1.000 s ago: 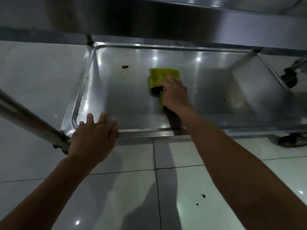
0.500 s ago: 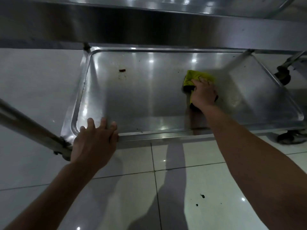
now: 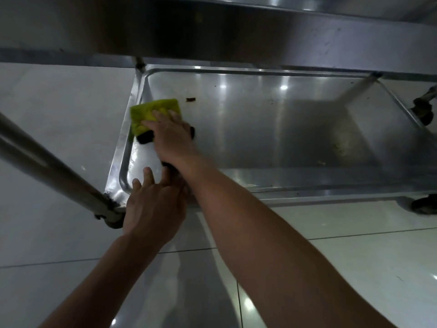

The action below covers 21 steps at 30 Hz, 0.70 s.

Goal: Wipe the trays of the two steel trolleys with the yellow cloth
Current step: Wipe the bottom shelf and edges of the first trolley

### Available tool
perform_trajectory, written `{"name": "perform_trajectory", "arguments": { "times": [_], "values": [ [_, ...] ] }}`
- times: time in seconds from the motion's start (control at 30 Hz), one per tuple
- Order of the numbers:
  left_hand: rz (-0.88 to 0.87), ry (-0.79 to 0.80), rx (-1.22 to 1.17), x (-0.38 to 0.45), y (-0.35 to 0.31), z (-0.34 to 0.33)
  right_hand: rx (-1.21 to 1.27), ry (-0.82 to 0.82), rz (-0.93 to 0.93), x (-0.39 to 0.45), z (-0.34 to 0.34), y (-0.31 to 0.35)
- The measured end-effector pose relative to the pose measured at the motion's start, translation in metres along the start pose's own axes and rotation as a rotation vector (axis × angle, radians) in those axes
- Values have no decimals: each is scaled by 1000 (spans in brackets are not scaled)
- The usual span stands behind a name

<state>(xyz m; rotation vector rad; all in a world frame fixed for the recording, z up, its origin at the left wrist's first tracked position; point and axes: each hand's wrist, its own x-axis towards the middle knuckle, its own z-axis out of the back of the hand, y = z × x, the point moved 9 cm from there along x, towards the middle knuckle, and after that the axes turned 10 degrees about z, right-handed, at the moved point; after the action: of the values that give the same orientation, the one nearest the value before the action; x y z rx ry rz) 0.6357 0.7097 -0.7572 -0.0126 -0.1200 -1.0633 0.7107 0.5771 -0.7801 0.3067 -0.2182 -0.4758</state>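
Now wiping bottom tray (image 3: 272,129) of trolley. Right hand (image 3: 172,136) flat, fingers straight, pressing yellow cloth (image 3: 151,110) at far left end. Left hand (image 3: 151,207) flat on near rim. Best: press hard, sweep toward brown crumb (image 3: 190,99), cover corners.

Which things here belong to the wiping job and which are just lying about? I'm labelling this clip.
Job: yellow cloth, pressed by the right hand; bottom tray; left hand on its rim; dark crumb.
Lying about: floor tiles; caster wheel.
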Motion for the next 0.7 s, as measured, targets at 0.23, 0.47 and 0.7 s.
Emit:
{"name": "perform_trajectory", "arguments": {
  "times": [0.23,0.47,0.7],
  "values": [
    [-26,-73,-11,2,1,-4,-28,-9,29,-6,2,-14],
    [25,95,-14,6,-1,-18,-78,-80,-237,-82,63,-140],
    [39,200,66,2,3,-27,-150,-156,-489,-172,101,-222]
  ]
}}
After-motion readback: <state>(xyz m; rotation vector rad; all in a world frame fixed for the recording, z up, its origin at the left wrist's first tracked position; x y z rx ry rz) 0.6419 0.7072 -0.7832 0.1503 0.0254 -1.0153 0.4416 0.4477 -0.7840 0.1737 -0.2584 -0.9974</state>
